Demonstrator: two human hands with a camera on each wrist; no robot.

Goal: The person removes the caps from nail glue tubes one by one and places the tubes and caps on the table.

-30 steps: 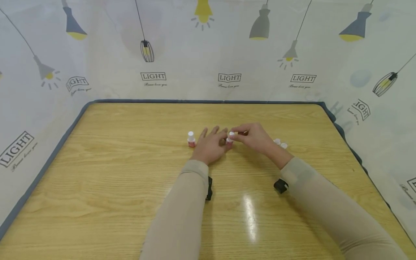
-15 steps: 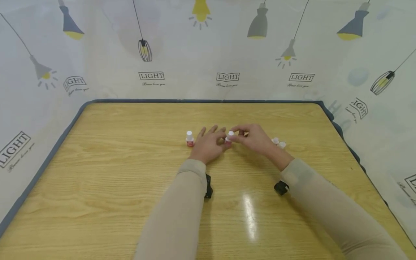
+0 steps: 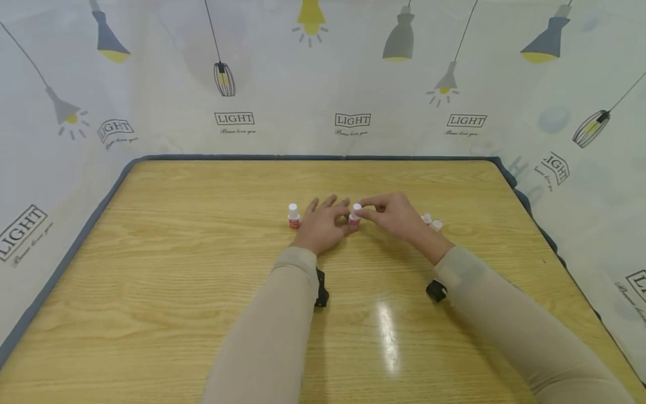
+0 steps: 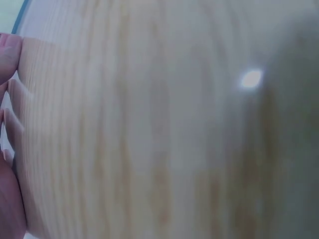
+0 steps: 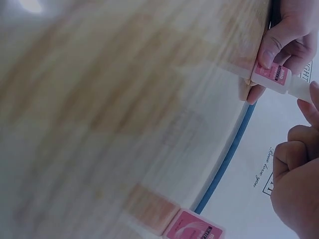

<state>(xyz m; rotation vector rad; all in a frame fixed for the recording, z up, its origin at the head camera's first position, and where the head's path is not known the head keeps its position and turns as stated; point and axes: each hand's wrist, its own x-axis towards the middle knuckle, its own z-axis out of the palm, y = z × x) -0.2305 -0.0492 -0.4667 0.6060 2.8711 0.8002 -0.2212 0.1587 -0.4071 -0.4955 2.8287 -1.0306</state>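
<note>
A small white bottle [image 3: 355, 222] with a pink label stands upright on the table between both hands. My left hand [image 3: 319, 225] pinches its body between thumb and forefinger, the other fingers spread on the tabletop. At the top, the thumb and forefinger of my right hand [image 3: 396, 214] pinch the white cap [image 3: 357, 207]. The right wrist view shows the same bottle [image 5: 271, 76] and its cap [image 5: 299, 88] from the side. Only part of the left hand [image 4: 9, 189] shows in the left wrist view; the bottle is hidden there.
A similar bottle [image 3: 294, 216] stands just left of the left hand. Two white tops [image 3: 427, 218] show behind the right wrist, their lower parts hidden. A pink-labelled bottle [image 5: 193, 228] lies at the bottom of the right wrist view. A patterned curtain surrounds the wooden table [image 3: 176, 252].
The right fingers stay at the cap with slight shifts, and the left hand keeps its hold on the bottle. The whole head view has drifted a little.
</note>
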